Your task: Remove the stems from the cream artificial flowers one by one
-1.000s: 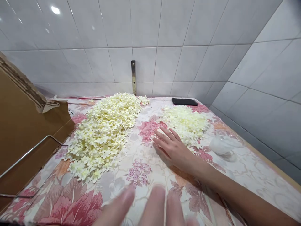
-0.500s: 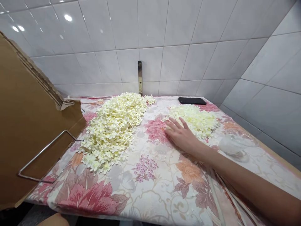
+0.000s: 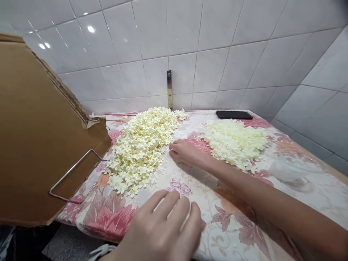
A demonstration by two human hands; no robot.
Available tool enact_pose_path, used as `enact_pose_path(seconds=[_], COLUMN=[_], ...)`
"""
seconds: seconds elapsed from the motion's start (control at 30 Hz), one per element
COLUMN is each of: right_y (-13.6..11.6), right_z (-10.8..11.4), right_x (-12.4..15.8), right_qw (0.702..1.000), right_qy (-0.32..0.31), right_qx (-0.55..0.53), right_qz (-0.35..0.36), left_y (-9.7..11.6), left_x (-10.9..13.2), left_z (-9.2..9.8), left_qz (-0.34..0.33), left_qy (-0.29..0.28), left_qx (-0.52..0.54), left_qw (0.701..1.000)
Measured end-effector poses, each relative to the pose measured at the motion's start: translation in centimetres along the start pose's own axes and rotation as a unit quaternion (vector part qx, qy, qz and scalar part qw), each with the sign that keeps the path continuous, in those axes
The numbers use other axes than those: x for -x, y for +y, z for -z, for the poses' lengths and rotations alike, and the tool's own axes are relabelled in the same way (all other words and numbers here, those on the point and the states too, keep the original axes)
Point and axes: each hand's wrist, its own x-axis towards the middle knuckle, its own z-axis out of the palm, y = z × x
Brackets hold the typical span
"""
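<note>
My right hand (image 3: 187,152) reaches across the tablecloth to the right edge of a heap of small cream-white artificial flowers (image 3: 144,141). Its fingers are curled together with the tips turned down and hidden; whatever they hold, if anything, does not show. In the foreground, my left hand (image 3: 165,228) is over the near edge of the table, back upward. Its fingers are loosely bent with gaps between them, and nothing is seen in it. To the right of my right hand lies a flatter heap of pale white petals (image 3: 236,141).
A floral tablecloth (image 3: 217,232) covers the table. On the left stands a cardboard box (image 3: 40,145) with a bent metal wire handle (image 3: 67,174) beside it. A black phone (image 3: 234,115) lies at the back, and a clear plastic container (image 3: 290,168) sits at right. Tiled walls rise behind.
My right hand has moved left from the petal heap toward the flower heap, and its spread fingers have curled in. My left hand has come up into view at the near edge.
</note>
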Motion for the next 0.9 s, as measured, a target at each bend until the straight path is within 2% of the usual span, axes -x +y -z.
enact_pose_path(seconds=[0.03, 0.13, 0.27, 0.37, 0.43, 0.6, 0.7, 0.8, 0.9], right_y=[-0.3, -1.0, -1.0, 0.1, 1.8, 9.0, 12.5, 12.4, 8.8], right_z=[-0.3, -0.8, -0.2, 1.2, 2.6, 6.1, 7.1, 6.4, 3.9], right_x=[-1.2, -3.9, -4.5, -2.8, -1.0, 4.1, 6.7, 7.9, 7.1], right_qw=[1.000, 0.999, 0.996, 0.992, 0.990, 0.985, 0.979, 0.978, 0.984], right_qy=[-0.006, -0.019, -0.025, -0.018, -0.003, 0.072, 0.137, 0.186, 0.173], right_qx=[-0.009, -0.038, -0.081, -0.119, -0.139, -0.124, -0.081, -0.033, 0.011], right_qz=[-0.007, -0.025, -0.030, -0.028, -0.034, -0.100, -0.126, -0.088, -0.040], left_y=[-0.8, -2.3, -3.7, -4.5, -4.8, -5.1, -5.0, -4.9, -4.8], left_x=[-0.2, 0.4, 2.1, 3.0, 3.2, 3.1, 3.0, 3.0, 3.0], left_z=[-0.6, -2.7, -4.5, -4.8, -4.8, -5.2, -5.4, -5.4, -5.4], left_qz=[-0.002, 0.060, 0.126, 0.157, 0.160, 0.148, 0.146, 0.144, 0.142], left_qy=[-0.017, -0.047, -0.093, -0.098, -0.094, -0.077, -0.069, -0.072, -0.073], left_qx=[-0.022, -0.066, -0.083, -0.089, -0.088, -0.070, -0.055, -0.044, -0.042], left_qw=[1.000, 0.995, 0.984, 0.979, 0.979, 0.983, 0.985, 0.986, 0.986])
